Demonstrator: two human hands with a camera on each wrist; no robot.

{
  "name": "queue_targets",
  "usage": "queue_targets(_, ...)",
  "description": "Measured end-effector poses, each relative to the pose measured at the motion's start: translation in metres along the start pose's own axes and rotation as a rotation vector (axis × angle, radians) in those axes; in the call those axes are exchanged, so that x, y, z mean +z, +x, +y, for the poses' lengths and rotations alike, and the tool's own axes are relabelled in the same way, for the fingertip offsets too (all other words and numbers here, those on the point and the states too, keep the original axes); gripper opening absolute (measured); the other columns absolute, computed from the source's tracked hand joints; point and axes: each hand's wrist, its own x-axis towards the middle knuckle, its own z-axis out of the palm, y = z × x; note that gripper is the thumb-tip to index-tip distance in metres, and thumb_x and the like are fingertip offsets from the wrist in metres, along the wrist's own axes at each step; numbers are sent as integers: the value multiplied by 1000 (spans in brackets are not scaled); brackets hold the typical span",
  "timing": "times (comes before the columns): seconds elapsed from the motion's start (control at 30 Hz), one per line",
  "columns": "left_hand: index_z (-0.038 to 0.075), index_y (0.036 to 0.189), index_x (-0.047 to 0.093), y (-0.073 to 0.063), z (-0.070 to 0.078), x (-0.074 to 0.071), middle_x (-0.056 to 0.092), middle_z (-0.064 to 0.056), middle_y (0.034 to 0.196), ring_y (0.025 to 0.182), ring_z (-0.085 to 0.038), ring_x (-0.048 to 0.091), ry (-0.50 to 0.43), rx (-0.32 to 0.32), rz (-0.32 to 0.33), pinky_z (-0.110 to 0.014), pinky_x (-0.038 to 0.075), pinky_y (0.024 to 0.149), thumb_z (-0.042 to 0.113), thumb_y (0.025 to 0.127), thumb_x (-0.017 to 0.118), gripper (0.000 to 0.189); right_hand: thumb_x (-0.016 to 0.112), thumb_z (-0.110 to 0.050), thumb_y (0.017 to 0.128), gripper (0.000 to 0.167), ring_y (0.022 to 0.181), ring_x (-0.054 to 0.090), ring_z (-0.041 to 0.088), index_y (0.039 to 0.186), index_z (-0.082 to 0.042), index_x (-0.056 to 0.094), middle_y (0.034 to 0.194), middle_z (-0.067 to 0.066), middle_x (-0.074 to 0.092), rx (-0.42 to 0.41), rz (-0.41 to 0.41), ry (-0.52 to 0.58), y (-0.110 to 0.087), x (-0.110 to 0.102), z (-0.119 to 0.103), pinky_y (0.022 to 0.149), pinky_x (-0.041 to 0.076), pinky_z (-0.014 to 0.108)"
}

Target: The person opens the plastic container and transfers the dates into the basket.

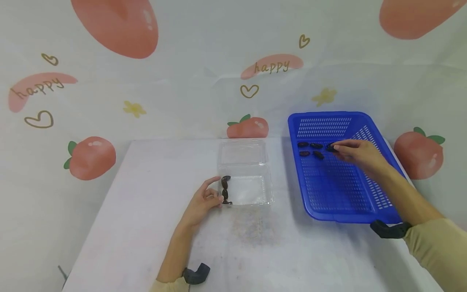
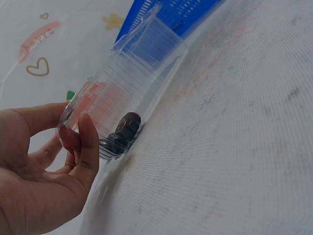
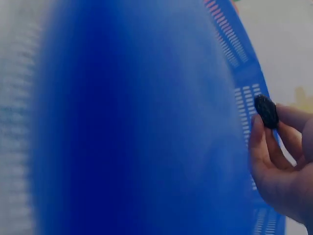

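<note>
A dark, wrinkled date (image 3: 266,111) is pinched between the thumb and fingertips of my right hand (image 1: 359,156), over the far part of the blue basket (image 1: 341,217). Several more dates (image 1: 318,155) lie in two short rows on the basket floor, just left of that hand. My left hand (image 1: 200,205) grips the left side of a clear plastic box (image 1: 270,190), with thumb and fingers at its wall in the left wrist view. Inside the box, dark dates (image 2: 128,126) line up along the left wall. Its clear lid (image 1: 242,152) lies folded back, away from me.
A white cloth (image 1: 146,227) covers the table, with a greyish stain in front of the box. Behind stands a white backdrop (image 1: 182,97) printed with fruit, hearts and lettering. The basket stands to the right of the box, its slotted walls rising above its floor.
</note>
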Motion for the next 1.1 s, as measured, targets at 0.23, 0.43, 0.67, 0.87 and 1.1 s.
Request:
queue_targets(0.23,20,147,43,0,1,0,48,-4,85,78,-24,60,2,-7,10,-33,54,80,-1,91,67,65,63,-22,98,16,90,68,3,110,-16,73,96,-15,69,50,8,47,7,-7,8,80,56,20)
queue_targets(0.43,20,147,44,0,2,0,48,-4,86,79,-24,59,3,-13,19,-34,55,79,0,91,68,65,58,-26,101,48,95,67,1,134,9,54,104,-13,67,63,-30,-129,4,-13,9,85,54,21)
queue_targets(0.67,21,147,44,0,1,-1,46,-3,86,79,-22,59,-3,-15,16,-33,55,79,0,91,68,64,57,-34,101,54,100,60,-3,137,6,53,127,12,62,30,-17,-341,4,-18,12,96,51,29)
queue_targets(0.87,21,147,43,0,0,-2,46,-3,86,79,-21,59,-9,-10,2,-33,55,79,1,91,69,65,64,-33,98,53,97,55,-3,133,6,58,121,13,66,-2,64,-310,4,-13,29,106,29,69)
queue_targets(1.1,21,147,43,1,-1,0,46,-3,85,79,-24,60,-15,-9,-3,-34,55,80,0,91,67,64,64,-30,98,45,109,59,20,126,5,63,126,28,60,-32,142,-406,1,-4,46,101,37,59)
